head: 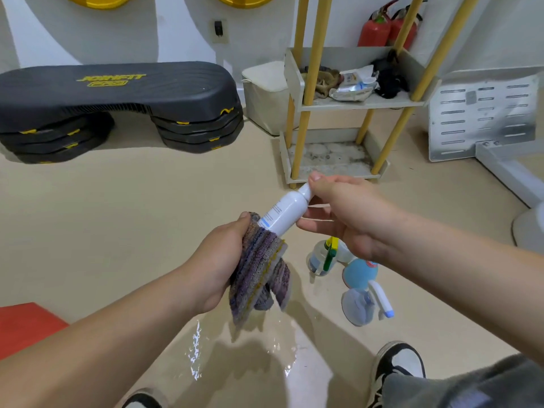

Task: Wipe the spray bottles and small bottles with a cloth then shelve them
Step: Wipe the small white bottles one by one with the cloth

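While the step (164, 92) reads JOINFIT, right hand (347, 213) pinches the white bottle (287, 210), left hand (217, 260) grips cloth (259, 275).

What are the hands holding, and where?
The right hand holds the white bottle at its cap end; the left hand grips the cloth around its base.

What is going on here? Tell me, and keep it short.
A person is wiping a small white bottle. The right hand pinches it near the cap, while the left hand grips a striped cloth wrapped round its base. A green-triggered spray bottle, a blue bottle and a white-triggered spray bottle sit on the floor under the right forearm. The rack's bottom shelf beyond holds no bottles yet.
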`<state>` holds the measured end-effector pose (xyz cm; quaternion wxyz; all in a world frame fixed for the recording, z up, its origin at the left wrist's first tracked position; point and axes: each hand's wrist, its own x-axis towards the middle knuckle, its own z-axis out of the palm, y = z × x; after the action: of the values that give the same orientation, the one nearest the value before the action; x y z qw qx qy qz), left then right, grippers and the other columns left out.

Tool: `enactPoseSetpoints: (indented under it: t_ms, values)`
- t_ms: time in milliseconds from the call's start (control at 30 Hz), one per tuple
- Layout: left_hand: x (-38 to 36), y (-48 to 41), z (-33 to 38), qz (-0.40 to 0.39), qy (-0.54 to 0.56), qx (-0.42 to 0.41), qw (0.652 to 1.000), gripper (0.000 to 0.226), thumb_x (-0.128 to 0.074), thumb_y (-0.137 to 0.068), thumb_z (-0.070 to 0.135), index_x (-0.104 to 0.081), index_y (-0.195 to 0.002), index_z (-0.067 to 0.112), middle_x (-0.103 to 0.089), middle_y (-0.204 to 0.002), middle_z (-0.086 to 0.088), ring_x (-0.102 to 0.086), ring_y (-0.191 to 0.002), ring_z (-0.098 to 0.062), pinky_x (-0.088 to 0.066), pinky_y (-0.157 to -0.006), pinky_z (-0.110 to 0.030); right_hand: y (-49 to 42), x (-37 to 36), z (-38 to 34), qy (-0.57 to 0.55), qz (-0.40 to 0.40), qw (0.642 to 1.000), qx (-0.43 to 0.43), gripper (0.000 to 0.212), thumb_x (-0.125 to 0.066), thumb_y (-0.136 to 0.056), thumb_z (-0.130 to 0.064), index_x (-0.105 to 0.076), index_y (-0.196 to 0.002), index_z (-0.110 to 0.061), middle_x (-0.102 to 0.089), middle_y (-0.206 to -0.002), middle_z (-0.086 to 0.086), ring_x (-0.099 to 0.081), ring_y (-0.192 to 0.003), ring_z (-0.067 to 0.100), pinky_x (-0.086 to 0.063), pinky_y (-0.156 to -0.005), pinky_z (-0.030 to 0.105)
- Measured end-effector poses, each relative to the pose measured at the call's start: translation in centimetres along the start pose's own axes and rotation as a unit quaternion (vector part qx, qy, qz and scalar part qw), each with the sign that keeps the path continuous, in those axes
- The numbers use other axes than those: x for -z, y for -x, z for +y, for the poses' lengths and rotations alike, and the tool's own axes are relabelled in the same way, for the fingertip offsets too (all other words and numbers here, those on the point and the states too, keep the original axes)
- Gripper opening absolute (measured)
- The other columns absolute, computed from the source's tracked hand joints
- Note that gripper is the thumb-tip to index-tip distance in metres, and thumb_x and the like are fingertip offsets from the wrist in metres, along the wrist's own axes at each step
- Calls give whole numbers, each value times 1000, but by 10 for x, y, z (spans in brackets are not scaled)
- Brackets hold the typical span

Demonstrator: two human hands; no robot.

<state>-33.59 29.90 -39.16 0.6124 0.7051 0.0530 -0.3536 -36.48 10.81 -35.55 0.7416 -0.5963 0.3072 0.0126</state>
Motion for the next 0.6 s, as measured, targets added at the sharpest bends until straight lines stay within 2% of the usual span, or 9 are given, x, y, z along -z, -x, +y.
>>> enactPoseSetpoints:
  t_ms: [33,133,233,333,433,533,600]
  values:
    - [-2,1,0,1,14,1,1000,45,-41,-111,46,-71,-100,13,-79,-84,-1,-73,-73,-18,-55,-82,-35,-1,1,1,9,-7,1000,1,31,-66,-102,-29,-64,-116,-2,-66,-99,16,-66,-81,27,-65,-72,40]
    - [-8,2,1,7,29,4,1000,45,-45,-108,45,-74,-109,10,-82,-93,-6,-74,-80,-23,-57,-97,-39,1,3,-1,50,-33,998,26,22,-66,-101,-29,-64,-110,-8,-68,-96,13,-69,-82,25,-65,-83,47]
    - [-9,2,0,12,-11,-6,1000,41,-46,-107,40,-71,-100,9,-80,-92,-10,-70,-76,-23,-55,-88,-37,1,6,-5,68,-57,994,60,10,-62,-103,-18,-67,-106,-10,-70,-96,9,-67,-83,22,-63,-88,47]
    - [-7,0,-3,6,-51,-15,999,57,-37,-106,48,-64,-113,-2,-77,-105,-21,-68,-81,-26,-56,-97,-42,1,6,-7,104,-59,989,83,14,-61,-103,-18,-72,-108,-11,-70,-95,7,-63,-81,19,-63,-90,44]
    - [-6,-3,-7,14,-70,-32,997,68,-33,-107,54,-59,-113,-9,-72,-100,-26,-61,-75,-24,-55,-80,-38,3,5,-6,103,-71,988,88,12,-64,-102,-21,-70,-99,-11,-70,-96,9,-66,-85,21,-63,-89,43]
    - [-7,-2,-5,47,-134,-112,984,62,-34,-107,52,-62,-99,-3,-67,-93,-32,-58,-72,-22,-58,-80,-43,6,3,-6,68,-79,990,93,11,-65,-102,-18,-65,-94,-9,-67,-90,9,-68,-82,19,-64,-82,36]
    - [-5,1,-3,86,-216,-191,954,51,-34,-109,45,-54,-79,9,-57,-73,-20,-52,-66,-21,-51,-70,-41,7,2,-8,62,-74,991,92,12,-67,-101,-18,-62,-93,-10,-67,-85,8,-69,-75,18,-63,-76,32]
